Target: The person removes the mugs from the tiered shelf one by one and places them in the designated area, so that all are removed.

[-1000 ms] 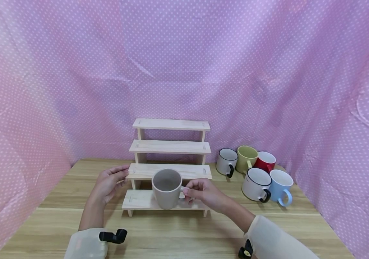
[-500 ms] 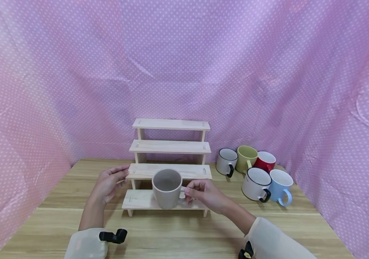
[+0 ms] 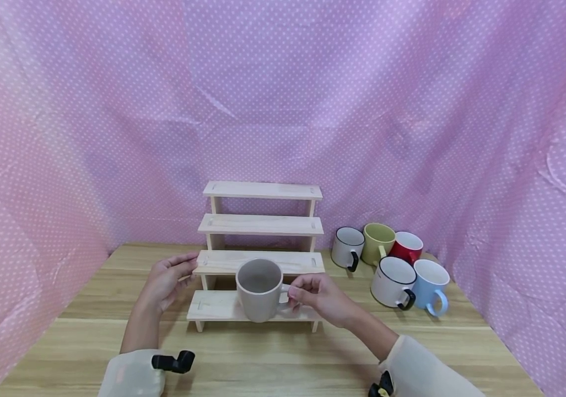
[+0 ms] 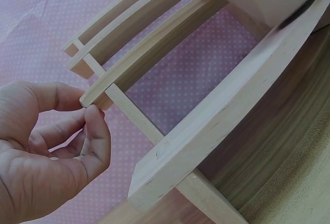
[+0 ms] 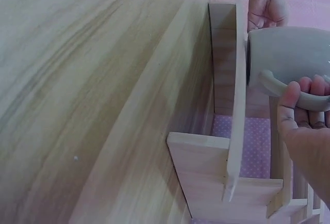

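Observation:
A grey-beige mug (image 3: 260,292) stands upright over the lowest step of the pale wooden tiered display stand (image 3: 260,223), its handle facing right. Thumb and fingers of my right hand (image 3: 323,298) pinch that handle; in the right wrist view they curl round the mug's handle (image 5: 304,100), and the mug's base is right at the lowest board. My left hand (image 3: 166,282) is at the stand's left side. In the left wrist view, its thumb and forefinger pinch the end of the second board from the bottom (image 4: 149,43).
To the right, a group of mugs stands on the wooden table (image 3: 243,364): two white ones with black rims (image 3: 348,247) (image 3: 394,281), an olive-yellow mug (image 3: 378,242), a red mug (image 3: 407,248) and a light blue mug (image 3: 430,284). A pink dotted cloth (image 3: 263,110) hangs behind.
The mug and my right hand have shifted slightly to the right along the lowest step. My left hand has stayed at the stand's side.

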### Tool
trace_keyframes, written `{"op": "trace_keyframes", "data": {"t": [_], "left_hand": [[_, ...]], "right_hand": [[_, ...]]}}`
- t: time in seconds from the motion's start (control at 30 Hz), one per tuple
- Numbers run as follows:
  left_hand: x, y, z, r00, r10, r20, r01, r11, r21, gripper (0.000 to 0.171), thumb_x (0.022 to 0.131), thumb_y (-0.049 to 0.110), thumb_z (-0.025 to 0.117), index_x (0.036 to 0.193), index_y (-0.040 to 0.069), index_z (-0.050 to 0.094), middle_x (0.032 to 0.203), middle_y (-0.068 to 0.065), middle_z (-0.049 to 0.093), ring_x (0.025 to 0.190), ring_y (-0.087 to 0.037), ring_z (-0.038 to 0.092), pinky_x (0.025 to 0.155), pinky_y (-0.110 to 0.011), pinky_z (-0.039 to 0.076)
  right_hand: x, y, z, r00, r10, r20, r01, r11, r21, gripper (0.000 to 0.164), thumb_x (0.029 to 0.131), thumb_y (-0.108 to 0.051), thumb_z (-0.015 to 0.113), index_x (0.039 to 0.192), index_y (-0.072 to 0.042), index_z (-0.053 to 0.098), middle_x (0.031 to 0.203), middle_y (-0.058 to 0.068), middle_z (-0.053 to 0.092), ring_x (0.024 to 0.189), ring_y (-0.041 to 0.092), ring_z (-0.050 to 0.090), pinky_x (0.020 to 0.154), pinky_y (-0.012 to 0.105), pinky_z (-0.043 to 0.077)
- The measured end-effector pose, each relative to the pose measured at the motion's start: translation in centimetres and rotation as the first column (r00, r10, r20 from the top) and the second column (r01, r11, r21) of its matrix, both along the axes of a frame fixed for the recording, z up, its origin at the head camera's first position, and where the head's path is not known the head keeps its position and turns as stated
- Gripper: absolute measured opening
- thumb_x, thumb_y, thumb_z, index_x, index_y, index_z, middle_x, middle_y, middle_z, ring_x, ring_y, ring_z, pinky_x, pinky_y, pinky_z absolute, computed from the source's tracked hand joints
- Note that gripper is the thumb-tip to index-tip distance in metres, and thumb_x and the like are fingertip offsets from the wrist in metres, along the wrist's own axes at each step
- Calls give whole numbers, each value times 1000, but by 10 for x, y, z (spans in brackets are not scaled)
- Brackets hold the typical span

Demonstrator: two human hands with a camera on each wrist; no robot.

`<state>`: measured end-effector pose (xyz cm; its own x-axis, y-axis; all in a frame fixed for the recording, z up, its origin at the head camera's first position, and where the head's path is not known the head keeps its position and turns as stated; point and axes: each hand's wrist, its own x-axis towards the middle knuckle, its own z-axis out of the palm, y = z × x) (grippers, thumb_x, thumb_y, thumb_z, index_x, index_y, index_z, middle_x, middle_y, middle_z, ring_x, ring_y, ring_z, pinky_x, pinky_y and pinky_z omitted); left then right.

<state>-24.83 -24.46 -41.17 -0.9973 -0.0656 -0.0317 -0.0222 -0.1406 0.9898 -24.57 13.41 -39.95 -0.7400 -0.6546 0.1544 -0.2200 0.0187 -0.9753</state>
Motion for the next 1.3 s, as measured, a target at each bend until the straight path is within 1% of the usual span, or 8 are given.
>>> {"op": "trace_keyframes", "data": {"t": [0.23,0.43,0.67,0.77,0.87,0.97,1.1,1.3], "left_hand": [[-1,0,-1,1000,4,4,-4,1000,-3,38,100,6,66,135,-7,57,109,4,65,93,-9,61,82,-23,57],[0,0,-1,1000,5,-5,-5,1000,-1,39,99,7,67,134,-7,57,109,4,65,93,-9,61,81,-22,56],[0,0,-2,1000,5,-2,-5,1000,-6,43,100,8,67,137,-9,54,109,4,66,94,-9,61,82,-22,57],[0,0,-2,1000,5,0,-5,1000,-6,43,100,7,67,137,-9,54,109,4,66,94,-9,61,82,-23,57],[0,1,-1,1000,3,0,-3,1000,-7,42,100,7,66,137,-9,55,109,4,66,94,-9,61,83,-24,57],[1,1,0,1000,4,2,-4,1000,-3,40,100,6,65,136,-8,56,108,4,66,94,-9,61,83,-24,57],[1,1,1,1000,0,-2,0,1000,12,40,100,5,65,136,-10,55,107,3,66,92,-9,61,79,-22,56],[1,1,0,1000,-1,-3,1,1000,20,41,100,5,65,137,-10,54,107,4,67,92,-9,61,78,-21,56]], "right_hand": [[0,13,10,1000,-1,-15,1,1000,-10,36,104,-16,61,109,20,57,91,6,68,87,17,67,83,33,60],[-1,24,24,998,-21,-53,19,999,-38,31,104,-14,61,105,17,60,91,8,70,87,20,68,82,34,61],[1,39,43,995,-98,-35,97,994,-44,33,104,-15,61,108,17,60,97,13,69,92,22,70,87,37,60],[1,48,50,990,-135,-40,133,990,-47,30,104,-17,62,107,12,62,95,11,71,92,20,70,88,36,60],[0,57,54,989,-140,-41,135,986,-92,22,104,-13,61,105,9,64,95,9,71,91,18,69,87,34,60],[-2,68,55,993,-111,-42,102,980,-170,13,105,-6,58,103,4,67,95,8,71,91,17,69,86,32,60],[-3,85,54,993,-106,-46,93,967,-236,16,105,-1,54,103,-4,70,96,6,71,92,15,69,86,31,60],[-4,109,52,989,-120,-84,88,947,-308,22,106,4,48,103,-2,69,95,5,72,90,15,71,83,31,61]]}}
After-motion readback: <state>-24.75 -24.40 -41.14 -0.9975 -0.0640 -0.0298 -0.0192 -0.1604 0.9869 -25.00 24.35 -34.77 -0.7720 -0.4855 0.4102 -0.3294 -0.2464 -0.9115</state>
